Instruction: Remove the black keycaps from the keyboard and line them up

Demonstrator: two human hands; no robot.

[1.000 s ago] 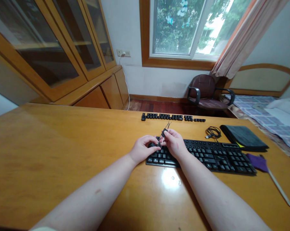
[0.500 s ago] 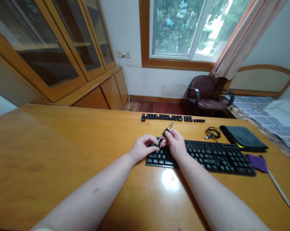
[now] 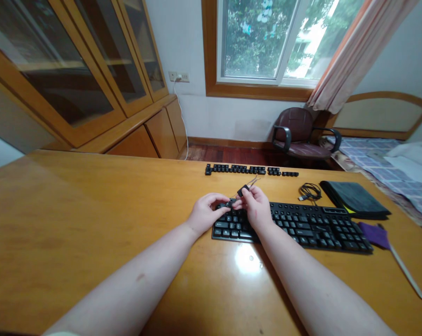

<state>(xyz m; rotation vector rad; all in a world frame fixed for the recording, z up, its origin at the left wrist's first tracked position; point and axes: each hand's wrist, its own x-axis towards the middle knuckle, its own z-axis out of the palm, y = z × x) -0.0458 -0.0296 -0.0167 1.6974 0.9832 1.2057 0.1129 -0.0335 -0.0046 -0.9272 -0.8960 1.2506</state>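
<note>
Over the left end of a black keyboard [image 3: 302,228], my right hand [image 3: 258,210] pinches a keycap puller [image 3: 243,190] by its small black body. Two thin wires stick out of its far end. Beside it, my left hand [image 3: 207,213] has thumb and fingertips closed round a small black keycap [image 3: 229,204]. The keycap is partly hidden by the fingers. Several loose keycaps [image 3: 248,170] stand in rows along the far edge of the desk.
A coiled USB cable [image 3: 309,192] and a dark folded cloth [image 3: 354,199] lie behind the keyboard's right end. To the right is a purple cloth [image 3: 375,235] with a long pale strip [image 3: 407,273]. An armchair [image 3: 297,133] stands beyond the wooden desk [image 3: 92,224].
The puller has tilted flatter and moved slightly up and right, away from my left fingertips. The small black keycap now sits apart from it in my left hand.
</note>
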